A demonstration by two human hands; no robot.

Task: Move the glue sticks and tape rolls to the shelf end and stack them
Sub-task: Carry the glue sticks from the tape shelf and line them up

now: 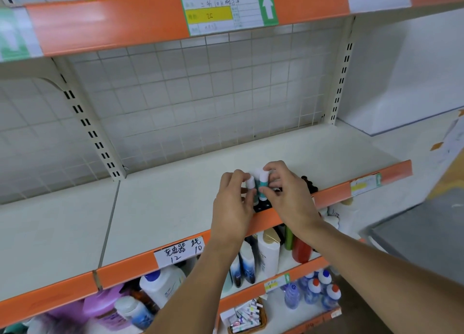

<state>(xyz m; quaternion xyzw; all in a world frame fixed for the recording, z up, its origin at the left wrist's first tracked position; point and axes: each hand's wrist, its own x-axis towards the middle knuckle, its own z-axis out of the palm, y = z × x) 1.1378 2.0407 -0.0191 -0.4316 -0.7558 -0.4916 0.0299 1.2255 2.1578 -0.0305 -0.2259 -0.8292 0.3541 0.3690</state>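
together both hands (261, 195) clasp cylindrical glue sticks (263, 183).

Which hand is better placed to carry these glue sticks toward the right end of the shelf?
Probably the right hand. It already pinches the glue sticks from the side nearer the open shelf end, so it can lead; the left hand steadies them from the other side.

The glue sticks (261, 185), teal bodies with white caps, stand upright in a tight cluster near the front edge of the pale shelf (175, 203), pinched between my left hand (232, 208) and right hand (288, 195), atop something black I can't make out
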